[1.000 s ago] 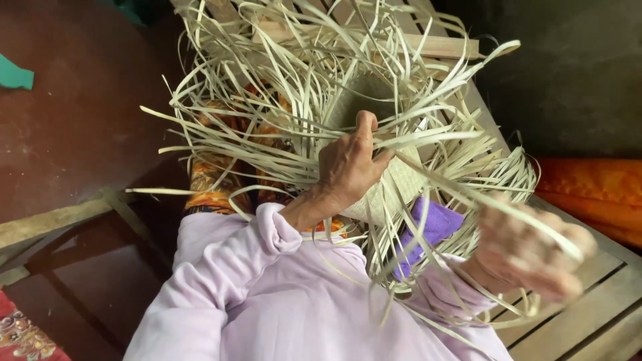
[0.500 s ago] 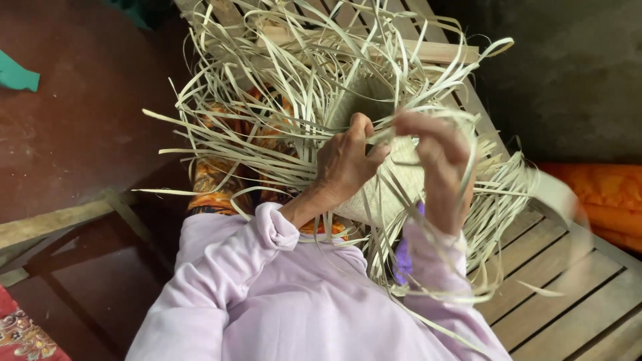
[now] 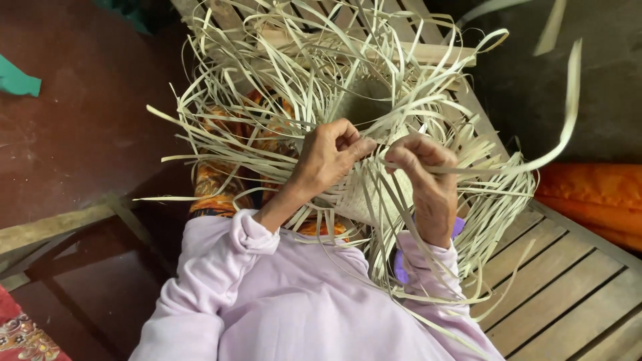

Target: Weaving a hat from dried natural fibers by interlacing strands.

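Head view: left hand (image 3: 328, 157) at frame centre, fingers curled nearly closed, pinching pale strips (image 3: 267, 160) against the woven panel (image 3: 364, 194), probably to keep the weave from slipping. Right hand (image 3: 428, 184) just right of it, fingers bent shut around one long strip (image 3: 535, 160) that runs out to the right edge and curves up toward the upper right; it looks pulled taut, likely to tighten it into the weave. The hands are near each other, fingertips almost touching over the panel's top edge.

The panel sits on the lap, centre frame, between the two hands; its finished part lies below the fingers, loose strip ends fanning out all around and upward. Lilac sleeves (image 3: 267, 294) fill the lower middle. Orange patterned cloth (image 3: 214, 180) shows under the strips at centre left. Slatted wooden bench (image 3: 568, 287) at lower right, orange cushion (image 3: 595, 197) at right edge. Dark red floor (image 3: 80, 120) at upper left, with a teal scrap (image 3: 17, 77) at the left edge.
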